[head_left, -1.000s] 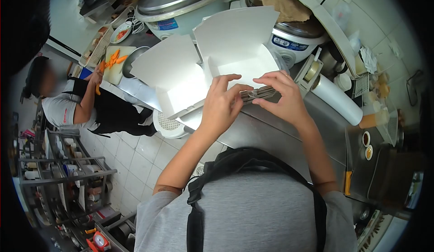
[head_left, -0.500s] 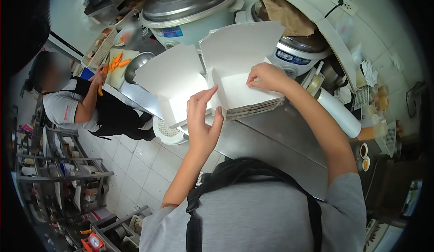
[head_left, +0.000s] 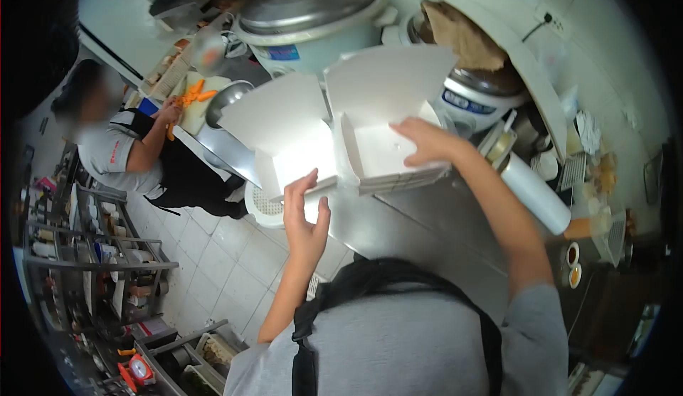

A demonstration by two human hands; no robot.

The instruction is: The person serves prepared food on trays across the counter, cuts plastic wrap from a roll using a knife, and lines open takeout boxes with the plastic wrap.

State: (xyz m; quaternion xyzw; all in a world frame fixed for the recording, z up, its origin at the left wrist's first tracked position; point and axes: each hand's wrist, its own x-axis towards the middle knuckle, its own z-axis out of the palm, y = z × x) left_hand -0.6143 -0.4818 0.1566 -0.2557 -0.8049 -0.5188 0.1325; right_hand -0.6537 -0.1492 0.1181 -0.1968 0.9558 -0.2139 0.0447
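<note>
Two stacks of open white paper boxes stand side by side with their lids up. My left hand (head_left: 306, 218) is at the near edge of the left box (head_left: 302, 156), thumb and fingers apart, holding nothing. Over the right box (head_left: 370, 143) is my right hand (head_left: 427, 142), its thumb and fingers spread inside the tray. A small speck shows on the floor of that box, too small to make out. Below the right box, the edges of several stacked boxes show.
Rice cookers (head_left: 313, 12) stand behind the boxes. At the left, another person (head_left: 128, 140) handles orange pieces by a cutting board (head_left: 193, 120) and a metal bowl (head_left: 226, 103). A white film roll (head_left: 533, 193) and two sauce cups (head_left: 573, 264) are at the right.
Both hands have parted from their position together at the right stack's near edge. My left hand moved left and nearer to me; my right hand went into the right box and its fingers spread.
</note>
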